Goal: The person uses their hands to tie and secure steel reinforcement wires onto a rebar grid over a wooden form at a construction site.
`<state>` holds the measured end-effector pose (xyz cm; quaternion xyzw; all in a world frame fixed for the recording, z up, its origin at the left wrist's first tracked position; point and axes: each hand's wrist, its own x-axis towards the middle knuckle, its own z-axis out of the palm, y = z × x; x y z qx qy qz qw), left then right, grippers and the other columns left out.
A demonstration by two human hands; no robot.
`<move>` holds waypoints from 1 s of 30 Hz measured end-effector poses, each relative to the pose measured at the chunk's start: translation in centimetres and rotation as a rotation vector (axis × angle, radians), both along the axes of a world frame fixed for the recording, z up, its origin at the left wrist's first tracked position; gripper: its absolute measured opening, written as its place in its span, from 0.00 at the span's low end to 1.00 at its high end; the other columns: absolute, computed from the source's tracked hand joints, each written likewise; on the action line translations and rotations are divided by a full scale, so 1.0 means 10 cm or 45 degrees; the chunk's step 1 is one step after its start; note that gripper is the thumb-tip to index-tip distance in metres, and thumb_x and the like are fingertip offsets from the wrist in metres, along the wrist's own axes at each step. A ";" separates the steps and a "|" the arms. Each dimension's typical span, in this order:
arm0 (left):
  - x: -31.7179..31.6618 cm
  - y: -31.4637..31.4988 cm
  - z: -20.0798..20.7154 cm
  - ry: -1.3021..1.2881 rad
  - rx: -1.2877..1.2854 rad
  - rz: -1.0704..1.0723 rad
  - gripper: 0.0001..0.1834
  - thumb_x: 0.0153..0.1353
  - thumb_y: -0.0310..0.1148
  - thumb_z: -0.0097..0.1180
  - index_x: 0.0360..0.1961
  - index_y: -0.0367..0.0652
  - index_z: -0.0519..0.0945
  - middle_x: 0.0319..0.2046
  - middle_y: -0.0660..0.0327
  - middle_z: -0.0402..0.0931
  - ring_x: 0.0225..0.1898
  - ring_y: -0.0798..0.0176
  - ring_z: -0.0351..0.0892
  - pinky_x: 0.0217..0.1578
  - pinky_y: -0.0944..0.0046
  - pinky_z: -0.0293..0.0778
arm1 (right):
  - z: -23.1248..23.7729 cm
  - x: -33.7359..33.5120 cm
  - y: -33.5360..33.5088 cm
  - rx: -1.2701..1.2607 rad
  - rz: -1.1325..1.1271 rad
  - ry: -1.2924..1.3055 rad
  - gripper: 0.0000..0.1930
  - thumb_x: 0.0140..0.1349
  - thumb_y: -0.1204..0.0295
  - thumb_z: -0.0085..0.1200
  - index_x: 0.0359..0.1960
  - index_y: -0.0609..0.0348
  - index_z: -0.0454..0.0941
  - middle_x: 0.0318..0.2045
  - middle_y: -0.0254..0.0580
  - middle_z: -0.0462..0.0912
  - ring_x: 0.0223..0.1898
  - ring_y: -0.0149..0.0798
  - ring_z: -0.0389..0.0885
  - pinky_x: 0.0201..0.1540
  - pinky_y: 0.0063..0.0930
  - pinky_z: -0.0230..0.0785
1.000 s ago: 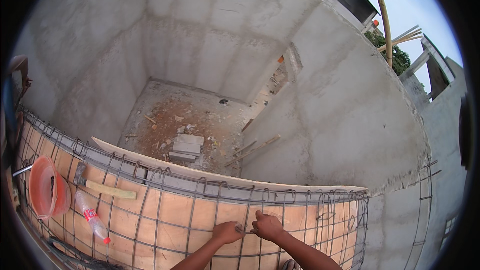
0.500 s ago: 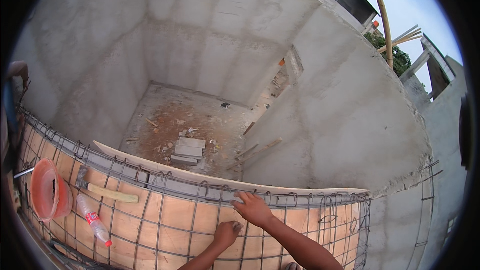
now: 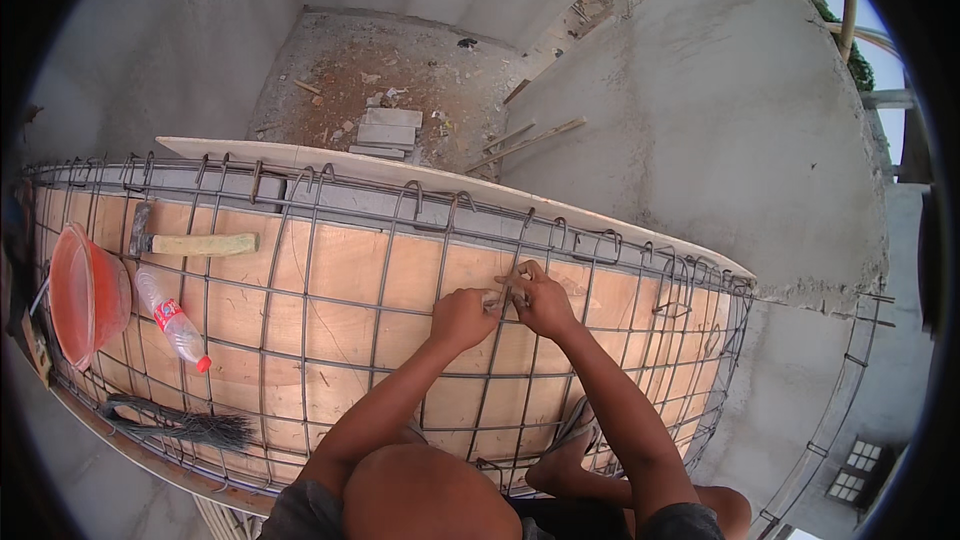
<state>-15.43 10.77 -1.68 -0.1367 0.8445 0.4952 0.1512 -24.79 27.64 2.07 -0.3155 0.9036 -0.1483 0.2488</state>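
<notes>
Rebar grid (image 3: 380,307) of thin, dark, crossing steel bars, lying over smooth tan plywood (image 3: 345,260). My left hand (image 3: 465,318) and right hand (image 3: 545,305) come together, fingers bent, at one of its bars; whether they are clamped on anything, I cannot tell. To my left, a flared orange-red bucket (image 3: 115,292) stands tilted, its contents unclear. Beside it lie a clear plastic bottle (image 3: 175,320), red-capped, contents indistinct; a hammer (image 3: 205,244) with a pale handle; and, nearer me, a frayed black wire bundle (image 3: 205,427).

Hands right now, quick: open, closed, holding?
Left hand: curled at the rebar grid; hold cannot be told.
Right hand: curled there too; hold unclear.
</notes>
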 end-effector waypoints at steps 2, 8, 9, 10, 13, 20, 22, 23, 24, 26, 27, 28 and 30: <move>0.04 0.00 -0.02 -0.052 0.076 0.021 0.14 0.59 0.45 0.66 0.40 0.50 0.90 0.31 0.56 0.88 0.35 0.50 0.88 0.38 0.54 0.82 | 0.11 0.03 -0.11 0.120 0.188 0.022 0.14 0.61 0.72 0.60 0.49 0.43 0.86 0.46 0.47 0.76 0.44 0.51 0.84 0.40 0.47 0.79; 0.06 -0.09 -0.02 -0.164 0.131 0.033 0.13 0.61 0.46 0.66 0.41 0.53 0.91 0.34 0.62 0.89 0.36 0.58 0.89 0.40 0.59 0.81 | 0.29 0.13 -0.15 0.384 0.391 0.298 0.04 0.61 0.69 0.59 0.33 0.51 0.84 0.32 0.41 0.80 0.30 0.46 0.86 0.31 0.41 0.77; 0.06 -0.09 -0.01 -0.158 0.158 0.016 0.13 0.61 0.46 0.66 0.41 0.53 0.91 0.35 0.62 0.89 0.37 0.58 0.89 0.40 0.59 0.81 | 0.38 0.16 -0.15 0.396 0.403 0.322 0.04 0.61 0.69 0.59 0.33 0.51 0.85 0.29 0.41 0.81 0.28 0.46 0.85 0.30 0.39 0.76; 0.04 -0.10 0.01 -0.152 0.185 -0.002 0.13 0.62 0.47 0.65 0.42 0.53 0.91 0.35 0.62 0.89 0.37 0.58 0.89 0.40 0.59 0.81 | 0.45 0.17 -0.14 0.409 0.415 0.345 0.04 0.61 0.69 0.59 0.33 0.50 0.85 0.27 0.40 0.81 0.26 0.46 0.85 0.29 0.38 0.76; 0.01 -0.10 0.04 -0.154 0.264 -0.062 0.14 0.63 0.47 0.65 0.44 0.52 0.90 0.37 0.61 0.89 0.39 0.57 0.89 0.41 0.60 0.81 | 0.54 0.18 -0.20 0.454 0.503 0.391 0.03 0.59 0.71 0.59 0.29 0.52 0.85 0.26 0.40 0.82 0.27 0.42 0.86 0.29 0.35 0.76; 0.10 -0.23 -0.09 -0.081 0.347 -0.104 0.17 0.64 0.46 0.65 0.48 0.50 0.89 0.41 0.58 0.89 0.43 0.56 0.89 0.45 0.59 0.80 | 0.99 0.42 -0.57 0.626 0.510 0.368 0.03 0.56 0.73 0.61 0.26 0.56 0.85 0.32 0.44 0.81 0.27 0.41 0.86 0.27 0.34 0.77; 0.06 -0.20 -0.04 -0.151 0.305 -0.093 0.17 0.65 0.45 0.65 0.49 0.49 0.88 0.41 0.57 0.89 0.43 0.56 0.89 0.46 0.59 0.81 | 1.07 0.11 -0.42 0.541 0.425 0.458 0.03 0.56 0.73 0.61 0.28 0.57 0.85 0.33 0.46 0.81 0.27 0.42 0.86 0.26 0.35 0.77; 0.05 -0.20 0.00 -0.186 0.283 -0.088 0.17 0.65 0.45 0.65 0.50 0.48 0.88 0.41 0.57 0.89 0.44 0.57 0.89 0.46 0.60 0.81 | 1.04 -0.09 -0.36 0.496 0.367 0.416 0.04 0.57 0.72 0.61 0.29 0.57 0.86 0.33 0.45 0.81 0.27 0.44 0.86 0.28 0.36 0.78; 0.02 -0.19 0.03 -0.190 0.303 -0.074 0.18 0.65 0.44 0.64 0.50 0.47 0.88 0.41 0.56 0.89 0.44 0.57 0.89 0.46 0.60 0.81 | 1.01 -0.28 -0.32 0.459 0.305 0.387 0.04 0.58 0.72 0.61 0.30 0.57 0.86 0.33 0.45 0.80 0.28 0.46 0.86 0.29 0.38 0.78; -0.03 -0.17 0.06 -0.198 0.334 -0.046 0.18 0.66 0.43 0.64 0.51 0.44 0.87 0.40 0.55 0.89 0.43 0.56 0.89 0.46 0.61 0.81 | 0.70 -0.53 -0.18 0.372 0.212 0.430 0.06 0.62 0.67 0.61 0.33 0.56 0.86 0.34 0.43 0.78 0.29 0.49 0.84 0.31 0.42 0.77; -0.07 -0.15 0.06 -0.172 0.357 -0.029 0.18 0.66 0.43 0.63 0.51 0.44 0.87 0.40 0.54 0.89 0.43 0.57 0.89 0.46 0.61 0.81 | 0.57 -0.60 -0.12 0.319 0.172 0.452 0.08 0.64 0.65 0.61 0.34 0.55 0.85 0.34 0.43 0.77 0.30 0.51 0.84 0.31 0.44 0.77; -0.07 -0.14 0.04 -0.159 0.371 -0.007 0.19 0.66 0.42 0.63 0.52 0.43 0.87 0.40 0.54 0.89 0.43 0.57 0.89 0.46 0.61 0.81 | 0.46 -0.61 -0.10 0.248 0.119 0.490 0.07 0.64 0.65 0.62 0.34 0.55 0.85 0.34 0.42 0.77 0.32 0.50 0.84 0.32 0.44 0.77; -0.04 -0.14 -0.06 -0.101 0.413 0.043 0.19 0.66 0.42 0.63 0.52 0.42 0.87 0.40 0.53 0.89 0.43 0.57 0.90 0.46 0.61 0.81 | 0.24 -0.57 -0.12 0.091 0.013 0.550 0.07 0.64 0.65 0.63 0.35 0.55 0.85 0.35 0.41 0.77 0.34 0.49 0.84 0.34 0.44 0.77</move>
